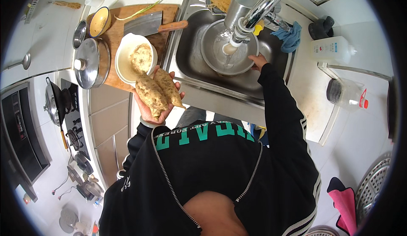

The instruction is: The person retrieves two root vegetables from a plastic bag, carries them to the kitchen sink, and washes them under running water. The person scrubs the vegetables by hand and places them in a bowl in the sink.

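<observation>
My left hand point(144, 110) holds soil-stained tubers point(151, 93), which look like sweet potatoes, in front of the sink's left edge. Just beyond them a white bowl point(122, 65) rests on the wooden cutting board point(116, 35); something tan and rough lies inside, its kind unclear. With its fingers at the right rim, my right hand point(260, 61) grips a metal basin point(211, 50) in the stainless-steel sink point(190, 42). The chrome faucet point(254, 13) reaches over the basin, its spout end hiding part of the inside.
A cleaver point(144, 24) lies on the board, its wooden handle overhanging the sink edge. Left of it stand a lidded pot point(92, 73) and a yellow bowl point(100, 23). A metal cylinder point(240, 5) stands behind the basin. A blue cloth point(291, 37) hangs at the sink's right rim.
</observation>
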Motion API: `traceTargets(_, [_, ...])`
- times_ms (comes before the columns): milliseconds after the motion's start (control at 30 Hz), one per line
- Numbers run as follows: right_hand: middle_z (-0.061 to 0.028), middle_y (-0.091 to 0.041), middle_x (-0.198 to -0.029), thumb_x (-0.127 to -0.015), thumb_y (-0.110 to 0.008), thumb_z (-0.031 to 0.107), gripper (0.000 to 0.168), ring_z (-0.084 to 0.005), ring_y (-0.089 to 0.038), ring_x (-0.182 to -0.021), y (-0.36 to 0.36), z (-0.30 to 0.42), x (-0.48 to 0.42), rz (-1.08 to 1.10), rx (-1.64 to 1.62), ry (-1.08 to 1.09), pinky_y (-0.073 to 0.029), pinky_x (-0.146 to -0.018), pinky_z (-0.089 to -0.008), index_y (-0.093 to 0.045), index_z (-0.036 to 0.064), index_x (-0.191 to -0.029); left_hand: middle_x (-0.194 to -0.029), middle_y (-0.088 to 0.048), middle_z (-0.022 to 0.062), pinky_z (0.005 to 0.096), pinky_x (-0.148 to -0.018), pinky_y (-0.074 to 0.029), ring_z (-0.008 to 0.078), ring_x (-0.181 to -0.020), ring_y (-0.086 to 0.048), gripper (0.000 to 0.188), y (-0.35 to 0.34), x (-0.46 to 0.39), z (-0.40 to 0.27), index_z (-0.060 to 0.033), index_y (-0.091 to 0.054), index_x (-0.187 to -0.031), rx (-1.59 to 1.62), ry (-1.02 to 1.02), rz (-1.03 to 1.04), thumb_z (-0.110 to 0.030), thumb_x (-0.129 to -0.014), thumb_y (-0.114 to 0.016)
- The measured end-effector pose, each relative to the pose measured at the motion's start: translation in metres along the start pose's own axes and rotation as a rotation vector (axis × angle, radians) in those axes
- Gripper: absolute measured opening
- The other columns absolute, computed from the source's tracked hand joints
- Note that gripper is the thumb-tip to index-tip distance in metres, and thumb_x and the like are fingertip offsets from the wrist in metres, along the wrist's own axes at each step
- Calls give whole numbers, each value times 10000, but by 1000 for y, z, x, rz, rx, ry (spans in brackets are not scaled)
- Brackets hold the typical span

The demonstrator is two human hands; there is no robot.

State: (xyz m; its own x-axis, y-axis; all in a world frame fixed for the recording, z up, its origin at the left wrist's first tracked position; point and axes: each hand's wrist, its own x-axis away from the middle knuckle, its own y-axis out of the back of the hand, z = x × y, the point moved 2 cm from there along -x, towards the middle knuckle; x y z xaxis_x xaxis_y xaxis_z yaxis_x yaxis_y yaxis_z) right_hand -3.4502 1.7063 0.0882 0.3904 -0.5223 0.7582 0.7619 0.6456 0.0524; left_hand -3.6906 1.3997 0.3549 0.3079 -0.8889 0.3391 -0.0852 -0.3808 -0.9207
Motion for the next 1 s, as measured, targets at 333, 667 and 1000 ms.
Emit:
traceTargets(333, [-112,-380,-1386,-679,-778,389,886,-306,-401,-1230,-14,-18,-5,405,331,-111,-396,-946,-493,-316,101,-1378,-1348,-374,182,598,-913,-405,381,-1116,-470,848,11,-18,17,-229,-308,-1401,-1,33,17,-741,-748,-481])
traceTargets(667, [-179,-612,-1098,-670,-736,301,517,-317,-560,-1054,-45,-36,-7,230,1325,290,-462,-890,-378,-603,51,-1102,-1367,-368,151,594,-956,-368,364,-1139,-457,866,15,-25,18,-258,-295,-1402,43,135,145,-726,-717,-546])
traceTargets(1000, [-44,-546,-1009,-863,-613,149,412,-82,-542,-840,-95,102,223,549,121,576,-460,-764,-239,-515,92,-1259,-1378,-375,165,565,-972,-373,345,-1185,-458,733,49,-70,50,-224,-256,-1424,-182,233,127,-673,-853,-360])
